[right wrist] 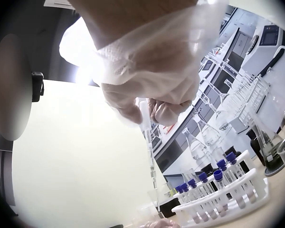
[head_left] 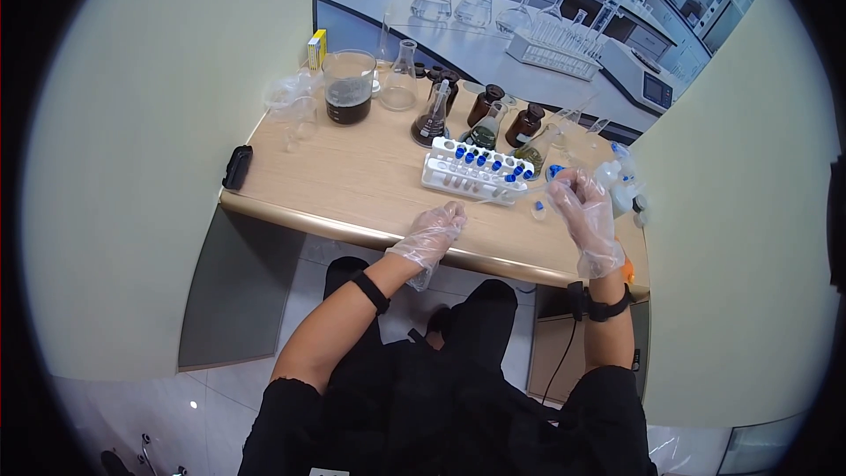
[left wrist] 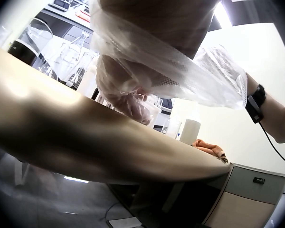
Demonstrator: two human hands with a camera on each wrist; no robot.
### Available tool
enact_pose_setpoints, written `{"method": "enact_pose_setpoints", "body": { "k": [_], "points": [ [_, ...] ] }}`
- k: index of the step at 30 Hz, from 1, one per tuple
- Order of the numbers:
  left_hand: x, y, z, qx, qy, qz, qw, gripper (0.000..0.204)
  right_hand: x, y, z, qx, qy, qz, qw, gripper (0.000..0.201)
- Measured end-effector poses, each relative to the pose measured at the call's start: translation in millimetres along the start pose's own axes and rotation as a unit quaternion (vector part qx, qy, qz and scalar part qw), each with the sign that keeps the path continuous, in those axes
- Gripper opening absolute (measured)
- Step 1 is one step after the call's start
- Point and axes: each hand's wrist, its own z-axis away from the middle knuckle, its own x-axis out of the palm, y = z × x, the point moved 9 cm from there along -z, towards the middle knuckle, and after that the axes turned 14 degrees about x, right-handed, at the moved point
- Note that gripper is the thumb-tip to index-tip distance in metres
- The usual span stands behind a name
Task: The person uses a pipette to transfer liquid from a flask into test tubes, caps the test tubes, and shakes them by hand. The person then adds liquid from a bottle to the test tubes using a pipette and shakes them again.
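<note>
My gloved right hand (head_left: 586, 216) is raised over the right side of the table. Its thumb and fingers pinch a translucent plastic dropper (right wrist: 145, 115), whose thin stem points down toward my left hand in the right wrist view. My gloved left hand (head_left: 432, 234) is at the table's front edge, fingers bent and fingertips together; I cannot tell what it holds. Just beyond it stands a white test tube rack (head_left: 467, 185) with several blue-capped tubes (right wrist: 218, 176) holding a little pinkish content. A loose blue cap (head_left: 538, 206) lies right of the rack.
Behind the rack are conical flasks with dark and green contents (head_left: 483, 137) and brown bottles (head_left: 526, 125). A large beaker of dark liquid (head_left: 349, 107) and an empty conical flask (head_left: 399, 88) stand at the back left. A white bottle (head_left: 621, 198) is at the right.
</note>
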Motion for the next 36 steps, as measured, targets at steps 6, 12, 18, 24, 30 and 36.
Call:
{"method": "enact_pose_setpoints", "body": {
  "k": [6, 12, 18, 24, 30, 36],
  "points": [
    [2.1, -3.8, -1.4, 0.023, 0.009, 0.004, 1.0, 0.013, 5.2, -4.3, 4.2, -0.013, 0.004, -0.018, 1.0, 0.025],
    [3.6, -6.2, -0.1, 0.02, 0.012, 0.006, 1.0, 0.012, 4.0, -6.9, 6.2, -0.022, 0.019, -0.041, 0.999, 0.027],
    [4.4, -7.1, -0.1, 0.021, 0.019, 0.013, 1.0, 0.011, 21.9, -25.4, 15.6, -0.049, -0.031, 0.049, 0.997, 0.028],
    [-0.9, 6.6, 1.1, 0.014, 0.008, 0.027, 1.0, 0.012, 27.8, -42.1, 23.6, -0.079, -0.024, 0.14, 0.987, 0.033],
    [3.0, 0.5, -0.1, 0.025, 0.014, 0.02, 0.999, 0.013, 29.6, -26.2, 20.2, -0.082, 0.012, 0.186, 0.979, 0.039],
    [6.1, -6.2, -1.7, 0.027, 0.009, 0.021, 0.999, 0.012, 26.1, -27.4, 23.7, -0.043, -0.002, 0.115, 0.992, 0.043]
  ]
}}
